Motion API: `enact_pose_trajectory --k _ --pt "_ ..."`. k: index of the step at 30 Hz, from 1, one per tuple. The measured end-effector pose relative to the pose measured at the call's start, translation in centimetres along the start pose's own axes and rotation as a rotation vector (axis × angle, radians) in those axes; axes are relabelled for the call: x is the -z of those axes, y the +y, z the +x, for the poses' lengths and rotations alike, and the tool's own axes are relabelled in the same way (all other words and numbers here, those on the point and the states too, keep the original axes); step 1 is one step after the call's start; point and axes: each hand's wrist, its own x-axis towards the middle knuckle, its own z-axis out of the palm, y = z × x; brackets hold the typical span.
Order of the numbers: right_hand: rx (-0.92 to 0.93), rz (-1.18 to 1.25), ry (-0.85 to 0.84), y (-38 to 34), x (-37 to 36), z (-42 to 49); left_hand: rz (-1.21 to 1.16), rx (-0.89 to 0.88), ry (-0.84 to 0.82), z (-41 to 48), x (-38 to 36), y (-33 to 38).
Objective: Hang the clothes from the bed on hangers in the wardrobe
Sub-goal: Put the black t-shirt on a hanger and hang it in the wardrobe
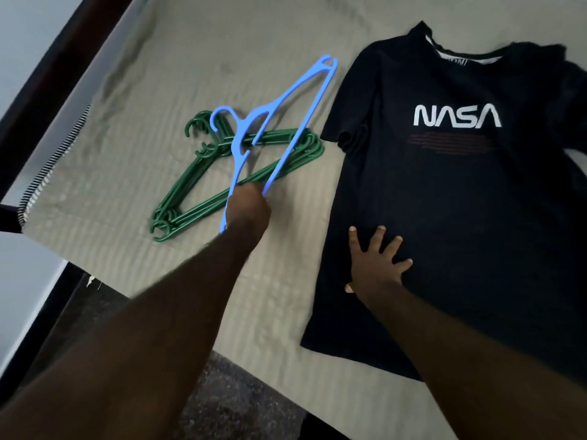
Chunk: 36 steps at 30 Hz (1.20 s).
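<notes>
Currently, in the head view, the left hand is gripping one end of the blue hanger over the green hangers; the right hand, fingers spread, is pressing the black T-shirt lying flat on the bed.

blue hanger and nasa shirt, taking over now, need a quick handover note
Left hand grips the blue hanger by one end, over the green hangers stacked on the bed.
Right hand lies flat, fingers spread, on the black NASA T-shirt, which is spread out on the bed.
Done: hanger in hand.
Left: put the T-shirt on it and hang it in the wardrobe, which is not in view.
</notes>
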Motion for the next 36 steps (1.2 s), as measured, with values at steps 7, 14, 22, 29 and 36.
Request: enact_pose_trajectory --k 7,14,22,29,36 --pt "0.121 0.211 0.030 2.4 1.2 -1.4 -0.269 -0.063 0.118 -4.1 1.0 2.5" --pt "0.054 1.601 0.272 7.2 1.0 -6.5 -0.355 -0.257 -0.232 -18.8 -5.5 8.0" --pt "-0.278 1.950 0.271 15.1 -7.1 -10.4 -0.343 -0.463 -0.493 -30.3 -10.9 11.6" --pt "-0.423 1.611 0.535 24.1 -9.7 -8.8 -0.371 -0.641 -0.234 -28.7 -11.0 11.9" --pt "-0.290 1.289 0.564 30.6 -10.4 -9.3 0.092 -0.827 -0.571 -26.8 -13.1 11.8"
